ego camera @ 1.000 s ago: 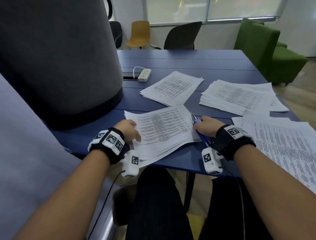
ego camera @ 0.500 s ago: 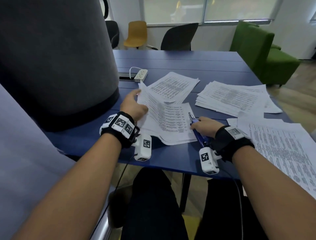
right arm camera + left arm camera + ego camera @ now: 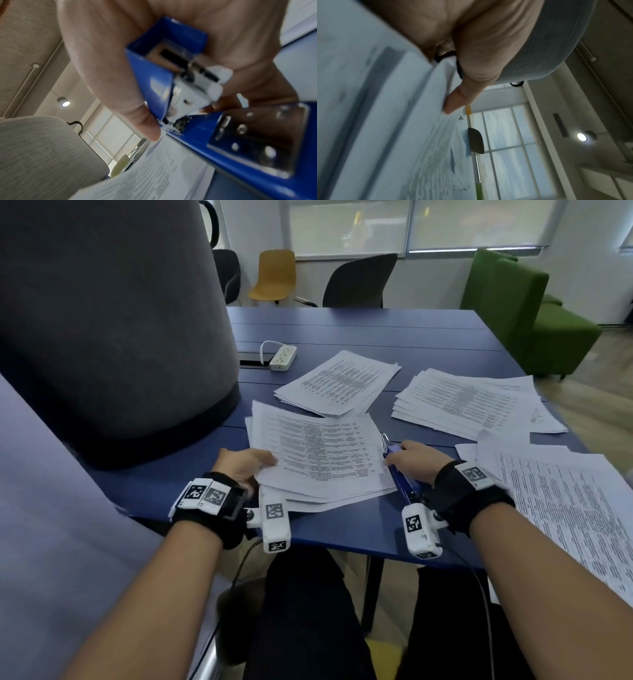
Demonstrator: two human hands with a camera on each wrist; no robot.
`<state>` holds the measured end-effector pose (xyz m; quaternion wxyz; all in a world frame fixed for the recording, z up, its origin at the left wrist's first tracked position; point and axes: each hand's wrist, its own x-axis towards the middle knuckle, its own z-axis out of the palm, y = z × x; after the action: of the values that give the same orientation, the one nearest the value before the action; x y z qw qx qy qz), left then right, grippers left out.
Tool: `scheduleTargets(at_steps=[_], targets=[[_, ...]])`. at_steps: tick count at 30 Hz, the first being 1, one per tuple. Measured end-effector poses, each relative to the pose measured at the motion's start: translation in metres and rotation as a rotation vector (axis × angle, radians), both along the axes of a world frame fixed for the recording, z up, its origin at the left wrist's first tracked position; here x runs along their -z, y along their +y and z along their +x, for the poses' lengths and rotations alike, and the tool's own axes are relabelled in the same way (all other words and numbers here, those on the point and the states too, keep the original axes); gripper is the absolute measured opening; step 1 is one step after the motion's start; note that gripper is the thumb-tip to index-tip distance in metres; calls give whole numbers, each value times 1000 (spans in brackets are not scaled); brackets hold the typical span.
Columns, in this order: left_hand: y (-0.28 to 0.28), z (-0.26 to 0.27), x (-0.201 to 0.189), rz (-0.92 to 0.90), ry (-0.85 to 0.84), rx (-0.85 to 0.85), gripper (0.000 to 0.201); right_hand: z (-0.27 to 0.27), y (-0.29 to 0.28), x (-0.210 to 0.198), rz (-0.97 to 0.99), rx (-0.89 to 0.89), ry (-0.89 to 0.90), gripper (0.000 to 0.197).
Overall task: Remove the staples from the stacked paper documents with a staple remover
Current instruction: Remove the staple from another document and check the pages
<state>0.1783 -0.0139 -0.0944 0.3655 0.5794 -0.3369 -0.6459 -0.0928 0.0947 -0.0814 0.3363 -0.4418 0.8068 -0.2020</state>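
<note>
My left hand [image 3: 244, 465] pinches the near-left edge of the white printed paper stack [image 3: 322, 460] in front of me: thumb [image 3: 458, 102] on top of the sheets, the other fingers hidden under them. In the left wrist view the pages fan apart a little at that edge. The stack lies flat on the dark blue tabletop [image 3: 342, 537], close to its near edge, sheets slightly offset from each other.

My right hand [image 3: 416, 462] is curled round the blue metal staple remover [image 3: 399, 474], thumb [image 3: 145, 125] along its left side. The tool lies along the right edge of the stack, silver tip pointing away from me and resting just beside the paper's far-right corner. The right wrist view shows its blue body [image 3: 164, 75] and a riveted metal plate underneath; it's motion-blurred, so I can't tell whether the tip is on a staple. No staple is resolvable in any view.

Other piles: a second white paper stack [image 3: 342, 385] just beyond mine, overlapping its far edge; a wider fanned pile of sheets [image 3: 469, 405] to the right of that one; a large spread of printed pages [image 3: 565, 508] by my right forearm. White power strip [image 3: 282, 358] at the far left. Grey fabric-covered column [image 3: 113, 320] on the left.
</note>
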Motion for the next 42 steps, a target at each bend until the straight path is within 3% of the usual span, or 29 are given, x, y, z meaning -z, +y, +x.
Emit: scheduleTargets(at_steps=[2,5,10,15,18,20,21,25,27,29,30,33,35,39,40,42], targets=[[0,10,3,45,-58,113,52,1,1,-1,-11,2,-7,21],[1,19,-9,-79,-264,211,32,3,3,-3,-22,-7,2,25],[3,3,-56,-614,-1009,327,15,-1,9,0,-82,49,-2,20],[11,-31,-77,-834,-1469,377,21,-4,31,-11,-276,92,-19,16],[21,-49,-78,-821,-1579,468,28,0,44,-21,-486,119,-178,19],[26,-53,-72,-781,-1502,533,29,6,53,-29,-597,113,-252,16],[27,-56,-64,-744,-1360,539,31,9,58,-32,-632,107,-278,16],[40,-78,-22,-538,-437,394,35,26,71,-30,-702,32,-325,27],[42,-88,-3,-493,-210,365,56,34,74,-24,-689,-5,-318,27],[44,-94,8,-517,-135,399,75,41,75,-18,-642,-57,-290,38],[45,-96,11,-519,-100,389,73,43,74,-14,-621,-85,-257,47],[49,-103,15,-546,17,194,24,48,71,-4,-527,-115,-150,63],[48,-109,20,-580,34,76,13,50,69,0,-480,-99,-125,62],[53,-108,24,-701,52,128,54,51,66,7,-382,-76,-164,55],[52,-107,27,-698,68,137,57,51,65,9,-368,-74,-156,54],[52,-107,29,-630,142,115,43,52,65,12,-358,-63,-136,54]])
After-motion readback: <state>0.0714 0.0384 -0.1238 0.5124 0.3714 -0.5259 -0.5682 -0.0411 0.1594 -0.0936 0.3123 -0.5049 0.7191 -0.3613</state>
